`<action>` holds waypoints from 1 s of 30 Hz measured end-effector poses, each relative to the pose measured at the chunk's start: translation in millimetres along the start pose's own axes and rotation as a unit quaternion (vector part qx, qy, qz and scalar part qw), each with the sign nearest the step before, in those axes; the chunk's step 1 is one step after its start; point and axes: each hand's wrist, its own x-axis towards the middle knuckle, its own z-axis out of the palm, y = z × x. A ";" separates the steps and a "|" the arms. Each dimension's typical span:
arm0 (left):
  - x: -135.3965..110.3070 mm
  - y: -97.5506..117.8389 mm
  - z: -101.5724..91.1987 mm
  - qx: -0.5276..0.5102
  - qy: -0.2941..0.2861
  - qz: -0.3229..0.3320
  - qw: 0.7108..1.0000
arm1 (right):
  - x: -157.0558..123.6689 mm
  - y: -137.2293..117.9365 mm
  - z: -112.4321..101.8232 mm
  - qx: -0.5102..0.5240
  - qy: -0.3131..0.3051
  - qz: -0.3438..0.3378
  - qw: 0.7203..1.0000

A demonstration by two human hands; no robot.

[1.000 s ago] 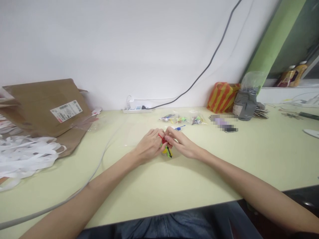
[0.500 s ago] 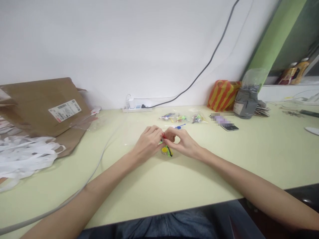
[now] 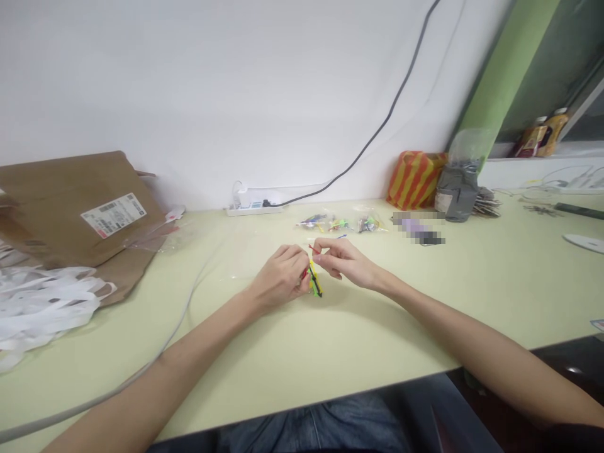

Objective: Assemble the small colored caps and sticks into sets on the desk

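Near the middle of the table my left hand (image 3: 283, 274) is closed around a small plastic toy (image 3: 316, 281) with yellow, green and black parts. A black arrow-like piece on it points down and to the right; the palm side is hidden by my fingers. Just to the right, my right hand (image 3: 346, 259) pinches a thin red plastic piece (image 3: 313, 249) between thumb and forefinger. The red piece is close above the toy; whether they touch I cannot tell. Behind my right hand lies a blue plastic piece (image 3: 341, 236), partly hidden.
Clear bags of colourful plastic parts (image 3: 338, 223) lie toward the wall, left of a phone (image 3: 430, 238). A power strip (image 3: 253, 209) sits by the wall. A cardboard package (image 3: 66, 207), white strips (image 3: 47, 308) and a grey cable (image 3: 182, 321) are at left, a striped bag (image 3: 415, 180) at right.
My right hand has drawn slightly up and away from my left, with the red piece now showing more. The toy has turned in my left hand, and its yellow disc is no longer plain.
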 end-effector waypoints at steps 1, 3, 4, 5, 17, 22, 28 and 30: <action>-0.8 -2.5 -1.2 0.004 -0.008 -0.001 1.000 | 0.3 1.8 -1.4 0.001 0.009 0.001 1.000; -2.4 -8.3 -3.0 0.012 -0.007 -0.029 0.999 | 1.7 6.0 -3.9 0.008 0.029 -0.002 1.000; -3.2 -11.3 -3.3 0.013 -0.006 -0.043 0.999 | 2.8 8.5 -5.0 0.008 0.039 -0.002 0.999; -4.0 -14.1 -3.3 0.013 -0.007 -0.053 0.998 | 4.1 11.2 -5.9 0.006 0.046 0.001 0.999; -9.6 -25.2 1.1 0.034 -0.009 -0.064 0.997 | 10.8 42.4 -11.3 0.017 0.036 0.100 0.994; -9.4 -25.4 1.8 0.033 -0.014 -0.078 0.996 | 10.7 46.1 -12.5 0.047 0.040 0.119 0.991; -8.6 -25.5 2.7 0.022 -0.018 -0.106 0.994 | 11.9 51.3 -16.4 0.050 0.101 0.158 0.981; -8.8 -26.0 3.4 0.021 -0.016 -0.107 0.994 | 13.2 53.1 -16.0 0.047 0.106 0.174 0.978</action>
